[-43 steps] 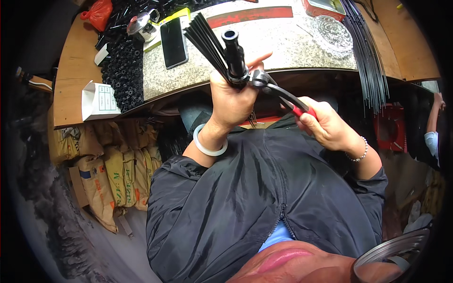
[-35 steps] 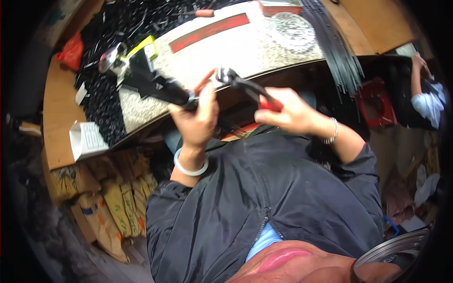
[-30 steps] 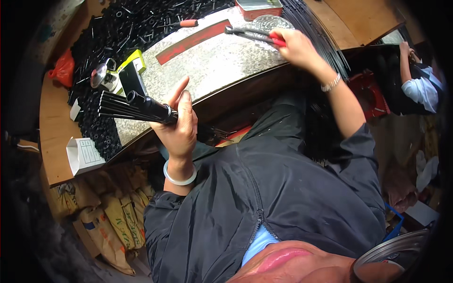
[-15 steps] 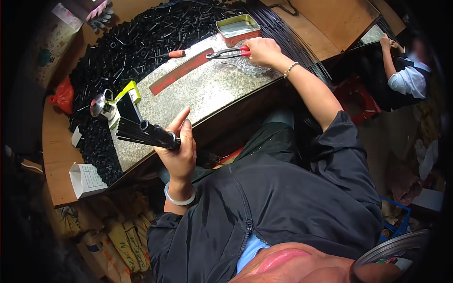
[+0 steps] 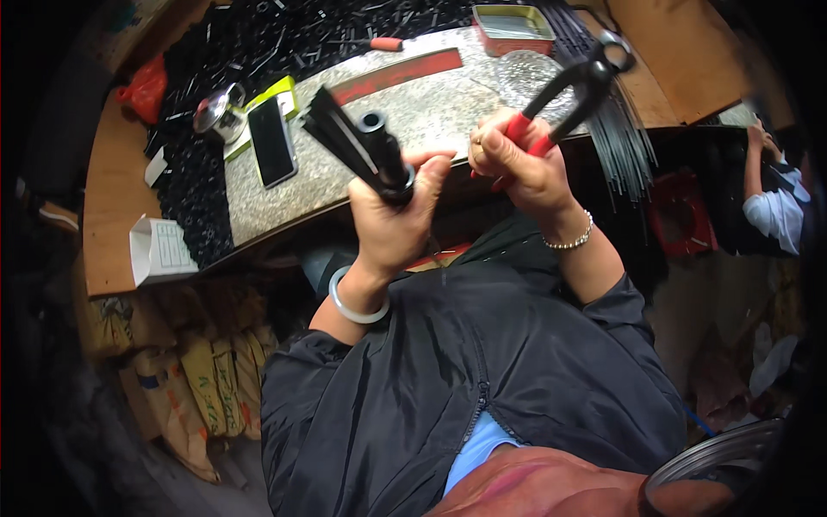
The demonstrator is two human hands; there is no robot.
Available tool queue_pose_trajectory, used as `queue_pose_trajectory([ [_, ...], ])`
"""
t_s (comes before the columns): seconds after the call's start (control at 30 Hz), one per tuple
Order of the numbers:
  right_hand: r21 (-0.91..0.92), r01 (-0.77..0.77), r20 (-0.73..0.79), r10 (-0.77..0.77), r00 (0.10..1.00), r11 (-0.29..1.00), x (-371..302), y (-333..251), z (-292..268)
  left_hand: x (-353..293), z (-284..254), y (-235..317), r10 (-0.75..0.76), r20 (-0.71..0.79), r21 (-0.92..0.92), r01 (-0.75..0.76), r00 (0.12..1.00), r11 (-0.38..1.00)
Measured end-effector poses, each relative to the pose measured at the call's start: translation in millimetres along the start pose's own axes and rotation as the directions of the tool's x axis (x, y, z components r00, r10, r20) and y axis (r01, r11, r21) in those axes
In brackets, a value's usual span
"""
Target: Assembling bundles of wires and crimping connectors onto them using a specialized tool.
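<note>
Upright in my left hand (image 5: 388,224) is a bundle of thin black strips (image 5: 340,138), closed in together with a black tube (image 5: 375,138). My right hand (image 5: 534,177) grips the red handles of a pair of end-cutting pincers (image 5: 586,86), whose dark jaws point up and away. Both hands are side by side just above the table's near edge. Beyond them on the speckled tabletop (image 5: 439,116) lie a worn red flat bar (image 5: 401,76) and a clear, crinkled round dish (image 5: 521,82). A tool with a red handle (image 5: 386,44) lies farther back.
Small black parts (image 5: 284,30) are heaped along the back and left. A phone (image 5: 271,142), a metal pot (image 5: 222,116) and an open white box (image 5: 159,250) stand left. Behind right are a rectangular tin (image 5: 514,33) and long thin rods (image 5: 620,146). Another person (image 5: 771,207) sits far right.
My right hand has drawn the pincers back from beside the tin toward my body and turned their jaws upward. My left hand, still holding the bundle, has moved right and up; the view has shifted.
</note>
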State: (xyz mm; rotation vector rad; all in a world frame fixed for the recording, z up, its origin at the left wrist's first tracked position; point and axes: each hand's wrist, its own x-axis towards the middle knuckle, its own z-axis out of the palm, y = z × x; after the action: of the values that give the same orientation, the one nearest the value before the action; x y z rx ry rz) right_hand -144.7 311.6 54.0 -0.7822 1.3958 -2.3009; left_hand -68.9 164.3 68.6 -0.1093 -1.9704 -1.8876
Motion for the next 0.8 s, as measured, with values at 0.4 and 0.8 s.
queue_pose_trajectory([
  [0.4,-0.345,0.325,0.037,-0.333,0.942,0.881,-13.8,13.3,36.1,-10.3,-15.8,7.6,-0.028,-0.020,-0.096,0.026,0.999,0.995],
  [0.8,-0.148,0.270,-0.003,-0.273,0.962,0.951,-18.9,12.8,48.5,-8.1,-13.2,5.7,0.003,0.007,-0.189,-0.002,1.000,0.982],
])
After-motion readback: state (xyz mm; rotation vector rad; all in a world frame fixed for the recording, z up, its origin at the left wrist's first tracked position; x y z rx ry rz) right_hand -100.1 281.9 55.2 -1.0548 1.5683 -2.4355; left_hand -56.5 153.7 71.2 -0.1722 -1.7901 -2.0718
